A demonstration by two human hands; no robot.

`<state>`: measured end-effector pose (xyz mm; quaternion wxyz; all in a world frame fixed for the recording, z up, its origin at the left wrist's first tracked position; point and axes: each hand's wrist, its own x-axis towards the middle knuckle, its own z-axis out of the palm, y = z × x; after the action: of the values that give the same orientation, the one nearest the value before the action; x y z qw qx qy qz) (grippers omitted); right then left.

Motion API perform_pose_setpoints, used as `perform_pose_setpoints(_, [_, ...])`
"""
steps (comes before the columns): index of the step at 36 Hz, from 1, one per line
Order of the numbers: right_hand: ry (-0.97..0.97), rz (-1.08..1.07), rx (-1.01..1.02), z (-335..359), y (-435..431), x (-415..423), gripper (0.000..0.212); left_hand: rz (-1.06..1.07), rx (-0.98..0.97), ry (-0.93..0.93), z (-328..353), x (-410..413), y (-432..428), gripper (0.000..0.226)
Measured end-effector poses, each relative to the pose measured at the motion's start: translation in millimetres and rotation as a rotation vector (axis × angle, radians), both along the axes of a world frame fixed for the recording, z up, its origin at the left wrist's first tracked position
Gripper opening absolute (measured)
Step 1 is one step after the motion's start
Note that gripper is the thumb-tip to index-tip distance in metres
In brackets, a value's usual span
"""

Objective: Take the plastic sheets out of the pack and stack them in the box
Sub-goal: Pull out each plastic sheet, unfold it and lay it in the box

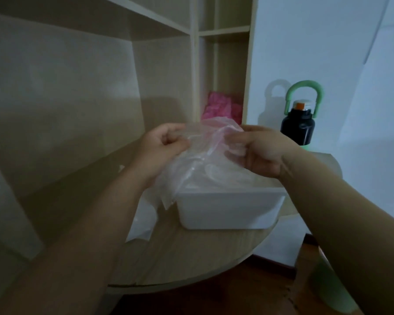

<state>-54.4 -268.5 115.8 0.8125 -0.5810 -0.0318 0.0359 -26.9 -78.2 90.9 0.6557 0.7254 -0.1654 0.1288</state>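
Observation:
A white rectangular box (228,209) stands on the round-edged wooden table (187,258). Above its open top I hold a crumpled clear plastic sheet (203,151) between both hands. My left hand (164,144) pinches the sheet's left edge with curled fingers. My right hand (259,148) grips its right side, with the fingers partly behind the plastic. The sheet hangs down over the box's left rim. More thin white plastic (143,223), probably the pack, lies on the table left of the box, partly hidden by my left forearm.
A black bottle with a green handle (298,128) stands at the table's back right by the white wall. A pink bundle (221,108) sits in a shelf compartment behind the box. Wooden shelving fills the left and back. The table edge curves in front.

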Motion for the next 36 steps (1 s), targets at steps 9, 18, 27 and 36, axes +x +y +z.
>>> perform_pose_setpoints(9, [0.114,-0.273,-0.791,-15,-31,-1,0.063,0.548,0.889,-0.170,5,36,7,0.060])
perform_pose_setpoints(18, [0.105,-0.236,-1.471,-22,-36,7,0.048,0.013,0.971,-0.226,-7,15,-10,0.034])
perform_pose_setpoints(27, [-0.245,-0.037,-1.649,-20,-29,9,0.045,-0.242,1.313,0.023,-8,31,-33,0.042])
perform_pose_setpoints(36, [-0.024,0.315,-1.791,-34,-29,34,0.050,-0.209,1.465,-0.036,-21,47,-51,0.080])
